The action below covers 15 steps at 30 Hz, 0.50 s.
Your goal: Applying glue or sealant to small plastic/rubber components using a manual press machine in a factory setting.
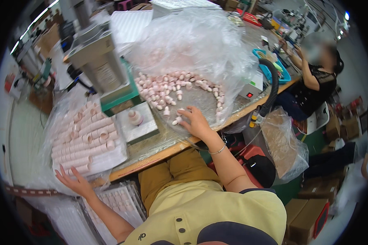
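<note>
Pink, short plastic caps (172, 87) lie scattered on a sheet of clear crinkled plastic film (200, 45) spread over the middle of the wooden worktable (159, 153). The right hand (195, 122) rests palm down at the near edge of that scatter, fingers spread wide and holding nothing that I can see; two or three caps lie just at its fingertips, the rest fan out beyond it toward the table's far side. The left hand (75, 181) lies open and flat, fingers splayed, at the table's near left corner, touching the plastic wrapping under a stack of pale pink tubes laid in rows (88, 141). Between the two hands, a grey and green bench press (104, 69) stands on the table with one pink cap on its metal base plate (135, 118). At the table's far right end another person (315, 77) sits, possibly handling something small; the view there is too blurred to tell.
</note>
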Motion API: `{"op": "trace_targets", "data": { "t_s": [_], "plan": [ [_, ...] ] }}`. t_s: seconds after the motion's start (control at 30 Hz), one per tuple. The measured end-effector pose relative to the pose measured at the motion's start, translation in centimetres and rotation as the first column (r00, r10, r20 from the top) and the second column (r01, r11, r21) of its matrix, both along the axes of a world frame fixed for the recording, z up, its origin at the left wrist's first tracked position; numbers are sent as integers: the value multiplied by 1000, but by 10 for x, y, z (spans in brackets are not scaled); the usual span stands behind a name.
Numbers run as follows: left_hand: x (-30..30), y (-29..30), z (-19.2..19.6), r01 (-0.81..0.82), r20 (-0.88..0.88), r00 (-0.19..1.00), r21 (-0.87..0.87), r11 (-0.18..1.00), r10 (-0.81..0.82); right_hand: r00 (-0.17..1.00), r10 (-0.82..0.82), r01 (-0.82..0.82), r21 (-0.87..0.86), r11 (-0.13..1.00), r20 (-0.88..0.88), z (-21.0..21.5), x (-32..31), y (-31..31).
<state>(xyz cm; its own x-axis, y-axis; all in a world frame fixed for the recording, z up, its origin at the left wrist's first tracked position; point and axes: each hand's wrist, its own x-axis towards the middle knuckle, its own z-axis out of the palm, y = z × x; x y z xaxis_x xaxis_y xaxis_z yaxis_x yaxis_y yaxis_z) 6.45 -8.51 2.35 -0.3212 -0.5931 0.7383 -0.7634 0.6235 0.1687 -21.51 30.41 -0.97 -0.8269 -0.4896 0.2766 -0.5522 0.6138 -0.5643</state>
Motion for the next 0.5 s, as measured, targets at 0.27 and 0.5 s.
{"op": "trace_targets", "data": {
  "t_s": [0.27, 0.5],
  "plan": [
    [-174, 222, 63, 944, -213, 186, 309, 115, -959, 875, -406, 336, -272, 902, -265, 32, -5, 47],
    [-373, 204, 13, 622, 246, 624, 418, 662, -742, 829, -522, 439, -344, 830, -201, 26, -27, 83]
  ]
}}
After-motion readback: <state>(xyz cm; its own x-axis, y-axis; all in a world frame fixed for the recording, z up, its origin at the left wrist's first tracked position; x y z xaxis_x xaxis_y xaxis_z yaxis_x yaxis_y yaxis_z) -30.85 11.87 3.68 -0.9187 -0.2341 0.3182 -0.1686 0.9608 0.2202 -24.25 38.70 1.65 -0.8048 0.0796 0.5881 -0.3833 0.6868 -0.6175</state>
